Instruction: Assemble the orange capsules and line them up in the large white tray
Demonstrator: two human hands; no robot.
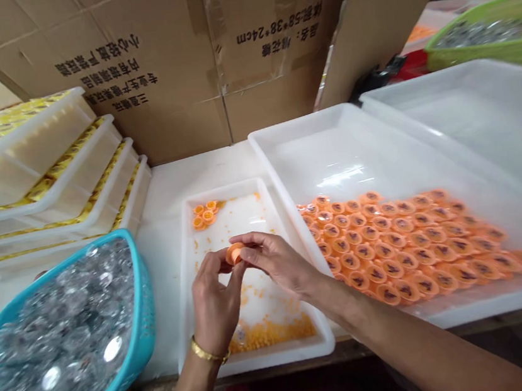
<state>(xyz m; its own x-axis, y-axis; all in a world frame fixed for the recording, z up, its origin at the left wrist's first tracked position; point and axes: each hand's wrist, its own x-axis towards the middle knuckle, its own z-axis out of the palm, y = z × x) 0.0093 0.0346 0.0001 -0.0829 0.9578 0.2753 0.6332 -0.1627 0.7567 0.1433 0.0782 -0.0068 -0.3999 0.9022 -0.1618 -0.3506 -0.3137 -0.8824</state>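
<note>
Both my hands meet over a small white tray [196, 330] and pinch one small orange round piece [234, 252] between their fingertips. My left hand [214, 302] wears a gold bracelet and closes on the piece from the left. My right hand [278, 260] grips it from the right. A few orange pieces [204, 215] lie in the tray's far corner, and yellow crumbs [273, 332] are heaped at its near end.
A large white tray [284, 154] to the right holds rows of orange caps [405, 244]. A blue basket [140, 337] of clear shiny pieces stands at the left. Stacked white trays [49, 177] with yellow contents, cardboard boxes [168, 61] and a green basket [485, 50] stand behind.
</note>
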